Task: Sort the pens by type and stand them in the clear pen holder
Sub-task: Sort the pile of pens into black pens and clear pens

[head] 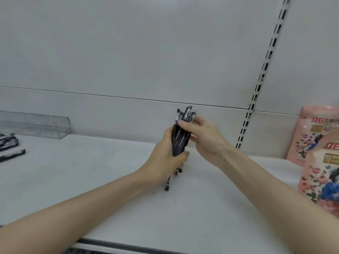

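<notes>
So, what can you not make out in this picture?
Head view:
pens: both the left hand and right hand cover them, count and types unclear.
clear pen holder: cut off by left edge.
dark markers: cut off by left edge, print blurred.
pink bags: cut off by right edge.

The left hand (165,153) and right hand (206,139) are bare. Both forearms (82,204) are bare and slim; nails (181,123) seem short, though blurred.

Bright, flat light, faint shadows; bundle of black pens (180,142) slightly blurred; slotted white upright (264,70) bows.
</notes>
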Motion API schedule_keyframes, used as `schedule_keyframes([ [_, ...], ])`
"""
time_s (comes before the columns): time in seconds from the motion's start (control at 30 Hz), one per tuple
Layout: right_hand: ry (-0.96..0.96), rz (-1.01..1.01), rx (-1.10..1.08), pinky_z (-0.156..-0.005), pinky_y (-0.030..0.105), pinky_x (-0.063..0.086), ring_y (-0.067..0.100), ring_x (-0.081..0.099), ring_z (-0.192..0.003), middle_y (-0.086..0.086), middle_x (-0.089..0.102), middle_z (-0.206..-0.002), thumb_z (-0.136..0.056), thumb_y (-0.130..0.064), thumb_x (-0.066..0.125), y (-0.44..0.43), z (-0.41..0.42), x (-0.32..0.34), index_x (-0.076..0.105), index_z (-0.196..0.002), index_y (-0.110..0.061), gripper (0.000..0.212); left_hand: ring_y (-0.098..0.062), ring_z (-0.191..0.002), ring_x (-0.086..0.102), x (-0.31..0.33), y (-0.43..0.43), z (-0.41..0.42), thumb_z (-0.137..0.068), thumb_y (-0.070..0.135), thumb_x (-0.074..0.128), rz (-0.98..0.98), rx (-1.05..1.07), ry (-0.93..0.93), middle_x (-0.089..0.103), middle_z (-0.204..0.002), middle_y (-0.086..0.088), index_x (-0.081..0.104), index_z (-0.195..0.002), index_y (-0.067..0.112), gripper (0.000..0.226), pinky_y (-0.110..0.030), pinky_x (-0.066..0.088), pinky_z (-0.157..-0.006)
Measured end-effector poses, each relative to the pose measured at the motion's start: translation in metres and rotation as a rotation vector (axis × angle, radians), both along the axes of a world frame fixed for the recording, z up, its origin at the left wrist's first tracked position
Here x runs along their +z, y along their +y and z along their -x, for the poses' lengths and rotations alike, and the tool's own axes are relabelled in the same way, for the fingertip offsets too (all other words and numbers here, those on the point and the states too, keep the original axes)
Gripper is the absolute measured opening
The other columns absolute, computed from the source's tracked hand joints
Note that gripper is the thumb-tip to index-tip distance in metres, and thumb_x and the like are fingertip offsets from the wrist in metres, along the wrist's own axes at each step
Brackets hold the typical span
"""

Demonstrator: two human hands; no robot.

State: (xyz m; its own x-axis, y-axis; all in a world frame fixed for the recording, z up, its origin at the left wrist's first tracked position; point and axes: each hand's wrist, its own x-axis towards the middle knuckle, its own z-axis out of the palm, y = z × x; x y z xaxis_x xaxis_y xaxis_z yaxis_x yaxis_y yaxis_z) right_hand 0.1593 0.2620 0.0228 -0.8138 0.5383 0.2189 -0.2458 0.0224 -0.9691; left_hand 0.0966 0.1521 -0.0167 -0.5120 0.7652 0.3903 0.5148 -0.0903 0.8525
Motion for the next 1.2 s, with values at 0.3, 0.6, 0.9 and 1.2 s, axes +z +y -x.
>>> schedule_keyframes([
  [0.3,0.024,-0.283,0.043,-0.081,0.027,0.053,0.014,0.065,-0.087,0.011,0.070,-0.099,-0.081,-0.012,0.073,-0.031,-0.006,0.029,0.052,-0.108,-0.015,0.034,-0.007,-0.079,0.061,0.012,-0.008,0.012,-0.088,0.000,0.061,-0.178,-0.116,-0.114,0.062,-0.079,0.011,0.053,-0.101,0.022,0.027,-0.018,0.051,-0.071],
  [0.6,-0.049,-0.381,-0.001,-0.068,0.024,0.053,0.012,0.064,-0.071,0.003,0.067,-0.074,-0.079,-0.014,0.075,-0.039,0.008,0.014,0.056,-0.091,-0.007,0.023,-0.009,-0.069,0.065,0.009,-0.022,0.018,-0.090,0.008,0.058,0.073,-0.126,-0.071,0.062,-0.082,-0.009,0.055,-0.094,0.016,0.009,-0.019,0.049,-0.063],
  [0.9,0.079,-0.310,0.073,-0.053,0.014,0.044,0.005,0.058,-0.057,-0.002,0.066,-0.066,-0.087,-0.020,0.067,-0.092,0.051,0.020,0.058,-0.094,0.006,0.029,-0.010,-0.058,0.060,0.019,-0.101,0.036,-0.094,0.018,0.056,0.011,-0.040,-0.169,0.059,-0.071,-0.006,0.047,-0.092,0.009,0.012,-0.012,0.039,-0.047],
  [1.2,0.066,-0.273,0.156,-0.054,0.013,0.045,0.008,0.060,-0.056,-0.001,0.068,-0.065,-0.090,-0.022,0.062,-0.217,0.129,0.015,0.063,-0.086,0.011,0.033,-0.019,-0.051,0.052,0.015,-0.242,0.106,-0.095,0.031,0.050,-0.056,0.023,-0.207,0.052,-0.070,-0.005,0.044,-0.093,0.004,0.027,-0.031,0.045,-0.049],
])
